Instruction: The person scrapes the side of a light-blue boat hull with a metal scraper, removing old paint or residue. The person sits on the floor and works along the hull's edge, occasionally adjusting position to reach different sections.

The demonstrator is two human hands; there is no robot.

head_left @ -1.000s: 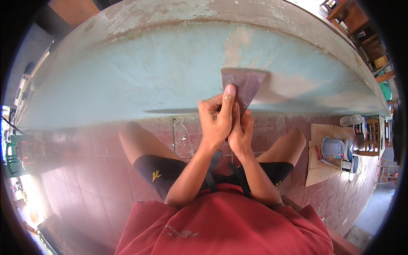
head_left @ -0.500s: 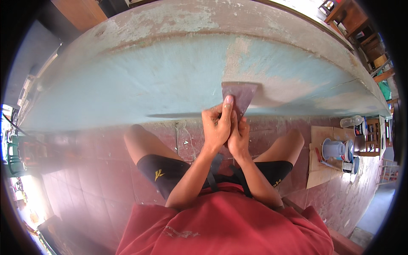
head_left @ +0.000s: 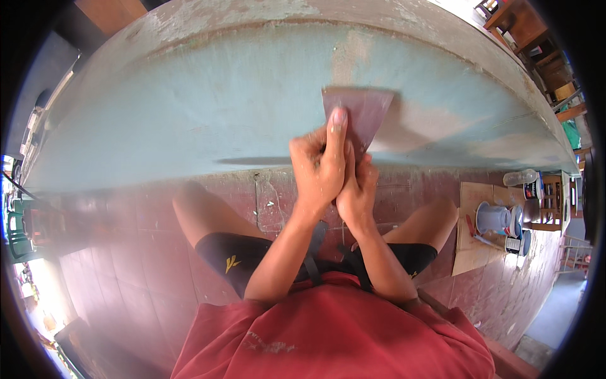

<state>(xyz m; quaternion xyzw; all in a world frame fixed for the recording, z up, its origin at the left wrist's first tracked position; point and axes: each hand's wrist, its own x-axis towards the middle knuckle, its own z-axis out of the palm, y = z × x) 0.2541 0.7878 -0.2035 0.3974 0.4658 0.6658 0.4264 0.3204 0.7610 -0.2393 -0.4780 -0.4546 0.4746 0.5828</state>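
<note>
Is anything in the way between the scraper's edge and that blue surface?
Nothing visible: your left hand and right hand hold the scraper, and no object shows between its edge and the blue surface. Whether they touch is unclear.

Pale bucket (head_left: 492,219) on cardboard (head_left: 468,256); clear bottle (head_left: 520,177) nearby; wooden furniture (head_left: 519,26) upper right

The hands (head_left: 317,169) could pass leftward along the blue wall (head_left: 189,104). The left knee (head_left: 192,205) and right knee (head_left: 442,221) flank them below; farther right, a tub (head_left: 492,218) obstructs.
</note>
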